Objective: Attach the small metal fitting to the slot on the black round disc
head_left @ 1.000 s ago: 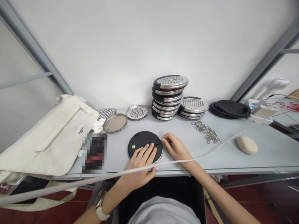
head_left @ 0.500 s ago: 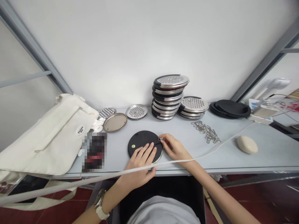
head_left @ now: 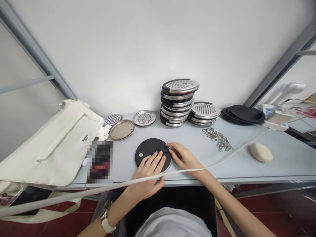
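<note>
A black round disc [head_left: 150, 146] with a small yellow-green sticker lies flat near the table's front edge. My left hand [head_left: 149, 169] rests on its lower right part, fingers stretched out and lying flat. At the disc's right rim, my right hand [head_left: 182, 155] pinches a small metal clip [head_left: 169, 147] between thumb and forefinger. Whether the clip is hooked into the disc cannot be made out. To the right lies a loose pile of similar metal clips [head_left: 218, 139].
Behind the disc stand a tall stack of round graters [head_left: 177, 105] and a shorter stack [head_left: 204, 113]. Black discs [head_left: 243, 115] lie back right, a cream oval object [head_left: 261, 152] right. A metal ring plate [head_left: 122, 129] and cream bag [head_left: 61, 141] are left. A white cable [head_left: 118, 183] crosses in front.
My right fingertips have shifted slightly left over the disc's rim with the clip. My left hand stays in place on the disc.
</note>
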`<action>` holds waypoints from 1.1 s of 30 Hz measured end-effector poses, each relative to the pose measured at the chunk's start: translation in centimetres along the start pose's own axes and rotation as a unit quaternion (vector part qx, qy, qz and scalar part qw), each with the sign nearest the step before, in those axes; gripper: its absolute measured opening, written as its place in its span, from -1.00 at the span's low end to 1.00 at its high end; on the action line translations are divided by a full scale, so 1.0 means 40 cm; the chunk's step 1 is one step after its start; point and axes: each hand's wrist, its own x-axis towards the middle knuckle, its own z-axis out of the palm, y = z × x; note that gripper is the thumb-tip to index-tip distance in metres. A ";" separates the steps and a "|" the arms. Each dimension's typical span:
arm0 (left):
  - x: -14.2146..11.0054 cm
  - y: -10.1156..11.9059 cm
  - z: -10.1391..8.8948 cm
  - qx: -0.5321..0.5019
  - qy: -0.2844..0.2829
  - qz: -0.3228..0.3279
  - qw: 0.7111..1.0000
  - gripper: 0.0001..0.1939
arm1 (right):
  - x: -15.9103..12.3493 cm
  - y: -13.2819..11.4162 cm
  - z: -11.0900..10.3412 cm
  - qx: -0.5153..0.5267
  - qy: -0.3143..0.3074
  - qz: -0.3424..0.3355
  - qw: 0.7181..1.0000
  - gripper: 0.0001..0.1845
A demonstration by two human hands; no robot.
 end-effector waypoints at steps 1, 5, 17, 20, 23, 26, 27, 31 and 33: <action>0.000 0.000 0.000 0.000 0.001 0.000 1.000 -0.41 | 0.000 0.000 -0.001 0.000 0.000 -0.002 1.000 -0.74; 0.000 -0.001 0.000 -0.001 0.000 0.001 1.000 -0.41 | 0.001 -0.002 -0.003 -0.004 -0.001 0.000 1.000 -0.76; 0.001 -0.001 -0.001 0.001 0.006 0.003 1.000 -0.43 | 0.005 0.008 0.003 0.007 0.007 0.013 1.000 -0.79; 0.001 -0.001 -0.001 0.001 0.005 0.004 1.000 -0.42 | 0.004 0.009 0.003 0.010 0.002 0.021 1.000 -0.78; 0.000 -0.001 0.000 0.000 -0.002 0.003 1.000 -0.42 | 0.003 0.013 0.003 0.010 0.006 0.024 1.000 -0.79; 0.000 -0.001 0.000 0.000 -0.009 0.002 1.000 -0.41 | 0.004 0.012 0.004 0.005 0.012 0.016 1.000 -0.79; 0.000 -0.002 0.000 0.001 -0.011 0.001 1.000 -0.41 | 0.004 0.011 0.003 0.003 0.012 0.013 1.000 -0.79; -0.001 -0.002 0.000 0.001 -0.010 0.000 1.000 -0.42 | 0.006 0.007 0.002 0.006 0.009 0.011 1.000 -0.80; -0.002 -0.002 0.000 0.001 -0.012 -0.001 1.000 -0.42 | 0.006 0.007 0.002 0.009 0.010 0.014 1.000 -0.80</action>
